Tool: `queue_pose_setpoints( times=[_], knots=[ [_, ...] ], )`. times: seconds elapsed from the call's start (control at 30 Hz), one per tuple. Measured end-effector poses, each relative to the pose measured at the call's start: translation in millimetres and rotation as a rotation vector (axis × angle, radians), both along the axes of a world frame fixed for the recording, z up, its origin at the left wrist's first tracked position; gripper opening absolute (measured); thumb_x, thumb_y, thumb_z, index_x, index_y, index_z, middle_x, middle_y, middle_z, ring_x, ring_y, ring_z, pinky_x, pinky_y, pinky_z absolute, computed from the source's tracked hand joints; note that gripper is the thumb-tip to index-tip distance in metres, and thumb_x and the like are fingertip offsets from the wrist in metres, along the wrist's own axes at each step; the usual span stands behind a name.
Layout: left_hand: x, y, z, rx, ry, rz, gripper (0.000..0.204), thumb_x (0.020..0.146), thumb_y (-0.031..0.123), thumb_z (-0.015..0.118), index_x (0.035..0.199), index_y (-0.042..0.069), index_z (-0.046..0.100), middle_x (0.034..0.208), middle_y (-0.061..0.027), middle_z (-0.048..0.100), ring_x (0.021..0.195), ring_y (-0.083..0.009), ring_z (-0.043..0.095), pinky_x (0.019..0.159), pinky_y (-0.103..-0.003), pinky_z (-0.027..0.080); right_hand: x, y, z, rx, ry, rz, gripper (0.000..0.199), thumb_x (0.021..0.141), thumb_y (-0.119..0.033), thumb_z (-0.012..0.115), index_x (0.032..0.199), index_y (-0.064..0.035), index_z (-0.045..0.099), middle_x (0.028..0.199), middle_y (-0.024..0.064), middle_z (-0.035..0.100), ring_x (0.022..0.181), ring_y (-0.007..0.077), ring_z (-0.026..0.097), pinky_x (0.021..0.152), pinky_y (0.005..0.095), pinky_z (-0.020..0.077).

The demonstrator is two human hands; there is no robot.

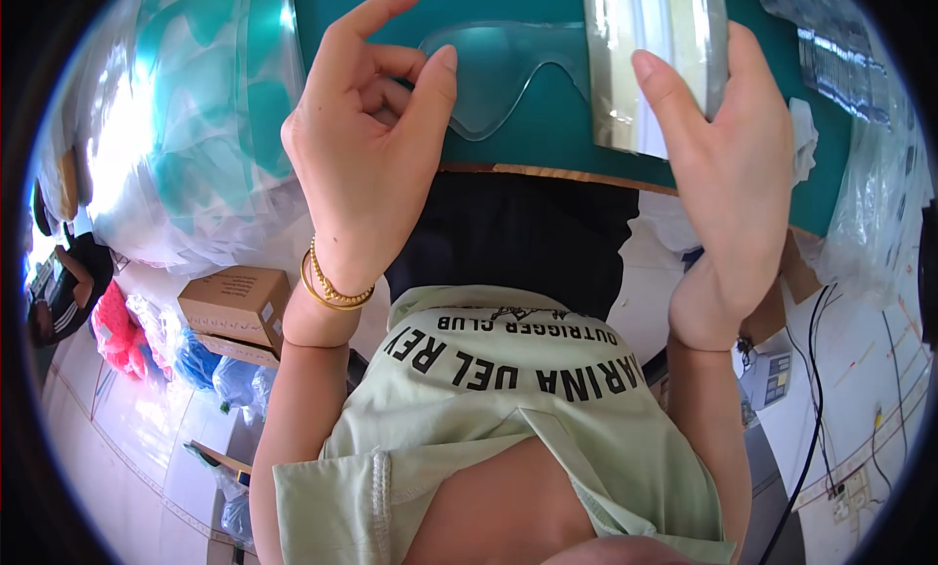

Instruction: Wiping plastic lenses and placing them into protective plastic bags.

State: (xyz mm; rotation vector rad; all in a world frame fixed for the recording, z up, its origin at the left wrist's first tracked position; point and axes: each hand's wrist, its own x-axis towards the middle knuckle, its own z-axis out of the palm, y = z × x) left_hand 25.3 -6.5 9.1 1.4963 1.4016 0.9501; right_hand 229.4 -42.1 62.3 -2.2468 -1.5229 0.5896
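Note:
On the green tabletop, between my hands, lies a clear curved plastic lens piece with a nose-shaped notch, like a goggle lens. My left hand is over the table at the lens's left end. Its index finger and thumb are stretched apart, its other fingers are curled, and nothing shows in it. My right hand grips a flat, shiny packet with pale yellow and white bands, thumb on top and fingers behind its right edge. The packet covers the lens's right end.
A large pile of clear plastic sheets or bags bulges over the table's left side. Clear plastic film hangs at the right. A cardboard box and coloured bags stand lower left. Black cables run across the floor at right.

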Motion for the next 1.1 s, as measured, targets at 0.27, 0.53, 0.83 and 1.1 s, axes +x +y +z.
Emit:
queue_pose_setpoints(
  times=[0.27,0.53,0.83,1.1],
  knots=[
    [-0.5,1.6,-0.3,0.012,0.001,0.003,0.038,0.09,0.0,0.071,0.127,0.002,0.062,0.078,-0.0013,0.068,0.055,0.0001,0.051,0.049,-0.015,0.04,42.2,-18.9,-2.9,0.183,0.039,-0.113,0.034,0.09,-0.025,0.073,0.109,0.0017,0.063,0.085,0.0127,0.071,0.072,0.0219,0.066,0.07,0.0338,0.0511],
    [-3.5,0.9,3.2,-0.043,-0.007,-0.013,0.038,0.092,0.002,0.068,0.129,0.003,0.061,0.08,-0.0014,0.068,0.056,-0.0009,0.053,0.048,-0.016,0.041,16.8,4.5,-20.8,0.116,0.398,0.042,0.036,0.095,-0.023,0.07,0.118,0.0034,0.061,0.099,0.0062,0.068,0.087,0.0089,0.061,0.078,0.025,0.0483],
    [-4.4,1.2,10.2,-0.065,-0.122,-0.034,0.041,0.092,0.001,0.067,0.132,0.001,0.058,0.082,-0.0008,0.069,0.058,-0.0015,0.054,0.048,-0.014,0.04,-13.8,28.9,-3.7,-0.014,0.265,0.072,0.03,0.091,-0.018,0.068,0.098,0.0043,0.05,0.089,0.0265,0.061,0.085,0.0417,0.063,0.076,0.0423,0.0486],
    [-8.0,0.3,9.4,-0.018,-0.233,-0.042,0.045,0.092,0.003,0.069,0.135,0.001,0.055,0.085,-0.0017,0.07,0.061,-0.002,0.055,0.049,-0.014,0.04,-21.9,33.0,9.9,-0.044,0.252,0.054,0.033,0.091,-0.02,0.069,0.097,0.0051,0.048,0.09,0.0299,0.059,0.087,0.0479,0.059,0.075,0.0455,0.0479]
  ],
)
